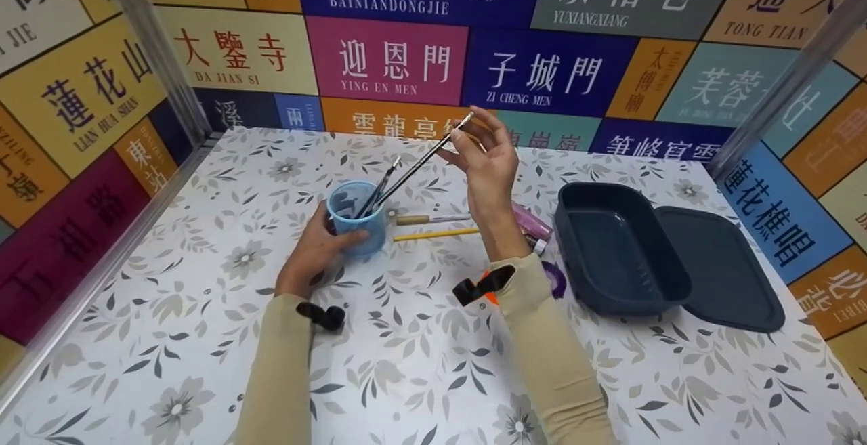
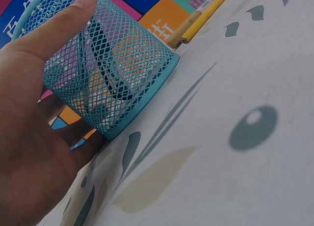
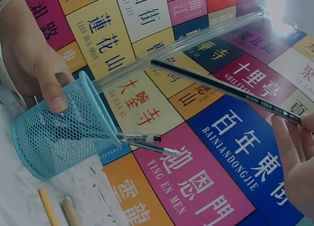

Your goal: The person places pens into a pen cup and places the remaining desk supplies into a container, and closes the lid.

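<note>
Tan sleeves (image 1: 276,370) nearest the lens, both forearms reaching in from the bottom of the head view. Small black wrist cameras (image 1: 320,315) at the cuffs.

Bare left grip (image 1: 315,252): grasping a light blue mesh cup (image 1: 364,240), thumb laid along its outer wall, other fingers round the side. Two slim pens (image 3: 147,138) lean in the cup, ends projecting past its rim. Whether the cup's base touches the surface (image 1: 420,397): cannot tell.

Bare right grip (image 1: 488,160), higher than the cup and to its right: pinching a dark pencil (image 1: 433,150) near its upper end; pale lettering on the barrel. It slants down toward the cup. From the head, its lower end overlaps the cup mouth; from the right wrist, that end shows clear of the rim.

On the surface, white with grey leaf-and-flower print: a yellow pencil (image 1: 435,234) and, just beyond it, a tan-ended pen (image 1: 412,219), both right of the cup. Near the right forearm, partly hidden: a pink item (image 1: 533,221), a purple roll (image 1: 557,279), an orange thing (image 1: 492,298) too covered to identify.

Farther right: dark blue box (image 1: 609,242), its lid (image 1: 728,269) lying flat just beside it. Behind: coloured panels (image 1: 386,59) lettered in Chinese and Roman script.
</note>
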Available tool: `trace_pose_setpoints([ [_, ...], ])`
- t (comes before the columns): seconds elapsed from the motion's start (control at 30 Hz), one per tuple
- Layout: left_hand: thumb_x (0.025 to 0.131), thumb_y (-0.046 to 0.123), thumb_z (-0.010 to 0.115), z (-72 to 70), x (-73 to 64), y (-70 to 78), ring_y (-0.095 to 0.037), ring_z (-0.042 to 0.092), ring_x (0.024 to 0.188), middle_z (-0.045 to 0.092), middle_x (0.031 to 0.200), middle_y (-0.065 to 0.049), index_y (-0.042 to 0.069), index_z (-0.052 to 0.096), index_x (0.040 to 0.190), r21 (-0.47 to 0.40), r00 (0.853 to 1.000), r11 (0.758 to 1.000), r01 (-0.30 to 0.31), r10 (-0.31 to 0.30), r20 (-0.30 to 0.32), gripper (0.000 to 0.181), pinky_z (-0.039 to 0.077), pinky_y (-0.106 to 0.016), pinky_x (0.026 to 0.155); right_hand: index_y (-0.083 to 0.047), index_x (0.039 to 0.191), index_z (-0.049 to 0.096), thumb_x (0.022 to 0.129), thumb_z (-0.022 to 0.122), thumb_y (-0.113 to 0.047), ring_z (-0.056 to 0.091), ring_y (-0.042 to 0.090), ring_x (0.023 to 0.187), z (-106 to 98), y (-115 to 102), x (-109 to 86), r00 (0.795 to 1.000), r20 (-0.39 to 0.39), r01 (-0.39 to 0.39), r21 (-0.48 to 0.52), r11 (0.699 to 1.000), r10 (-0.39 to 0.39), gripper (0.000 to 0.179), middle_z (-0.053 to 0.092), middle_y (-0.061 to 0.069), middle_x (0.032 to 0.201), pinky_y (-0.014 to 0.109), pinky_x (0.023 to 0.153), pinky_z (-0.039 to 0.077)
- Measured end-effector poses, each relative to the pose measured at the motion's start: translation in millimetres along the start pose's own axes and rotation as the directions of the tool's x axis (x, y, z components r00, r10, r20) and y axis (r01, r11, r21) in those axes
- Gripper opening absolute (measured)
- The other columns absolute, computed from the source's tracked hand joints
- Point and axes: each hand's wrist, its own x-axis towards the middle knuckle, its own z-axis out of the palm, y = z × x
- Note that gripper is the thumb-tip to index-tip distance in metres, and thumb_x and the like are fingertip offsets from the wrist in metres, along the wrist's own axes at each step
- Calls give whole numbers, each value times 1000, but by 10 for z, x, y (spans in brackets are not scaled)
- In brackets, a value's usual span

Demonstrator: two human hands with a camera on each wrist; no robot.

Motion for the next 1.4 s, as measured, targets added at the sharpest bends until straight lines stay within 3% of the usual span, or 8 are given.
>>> trace_pose_setpoints([
  [0.27,73,33,89,-18,7,-27,-23,33,151,40,159,-1,27,28,156,-22,1000,999,-23,23,6,103,23,-45,128,1,127,56,89,65,11,70,21,89,9,260,-51,993,-114,-24,26,999,27,40,67,7,101,36,72,65],
  [0.47,74,32,89,-4,18,-52,-22,32,151,40,159,-1,26,28,156,-5,999,1000,-30,30,14,103,20,-45,128,6,131,52,88,66,11,71,23,90,-7,385,-65,990,-137,-39,10,999,40,46,66,7,100,37,72,65],
  [0.73,73,37,89,-11,18,-52,-23,31,151,40,159,0,28,29,155,-6,999,999,-31,31,11,103,21,-46,128,5,126,56,86,67,14,70,19,87,37,485,-100,984,-177,-19,-32,999,14,42,65,14,102,36,71,65],
  [0.93,71,40,90,-24,17,-41,-23,32,151,41,158,0,27,30,155,0,1000,1000,-21,21,9,104,21,-45,128,3,124,59,86,68,11,69,17,87,56,571,-140,988,-154,-3,-122,993,-16,40,66,8,100,35,72,65],
  [1.2,72,37,90,-23,15,-31,-23,34,150,42,157,-2,27,29,155,-10,999,999,-40,40,15,103,24,-45,127,3,129,58,89,69,6,69,17,93,81,608,-193,995,-104,-14,-205,979,-7,41,62,28,114,36,77,64],
  [1.4,77,30,87,-17,14,-48,-25,37,148,42,155,-7,19,28,155,-16,995,995,-99,99,25,98,30,-44,125,-1,128,60,91,68,0,69,18,96,99,649,-244,998,-59,-3,-269,963,-13,37,65,19,112,36,78,64],
])
